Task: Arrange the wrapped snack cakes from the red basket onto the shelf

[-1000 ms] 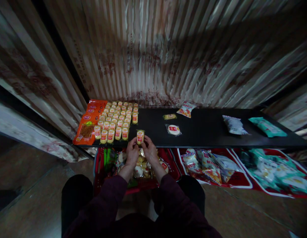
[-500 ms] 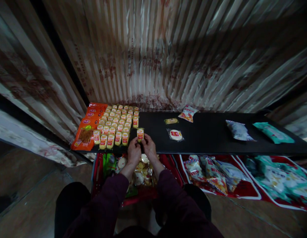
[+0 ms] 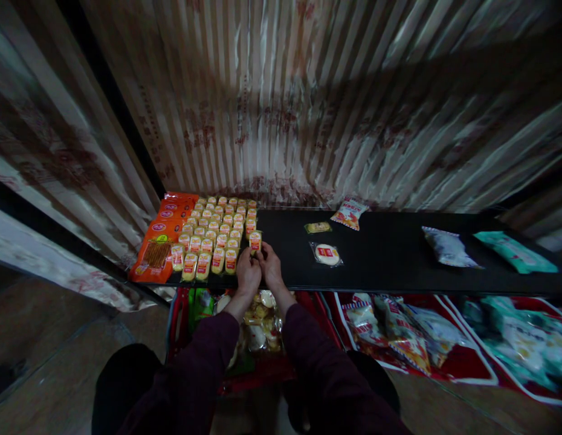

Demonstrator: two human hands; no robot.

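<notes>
Two forearms reach forward from the near side, left hand (image 3: 249, 272) and right hand (image 3: 270, 266) close together, fingers pinching one small wrapped cake (image 3: 255, 242) above the surface (image 3: 299, 266). Upright, pale yellow with a red-and-white label, it is just right of the cake rows (image 3: 213, 232).

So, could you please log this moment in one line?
left hand: on yellow pack | right hand: on same pack | place: at black shelf, beside rows of similar packs | orange bags: shelf's left end
</notes>
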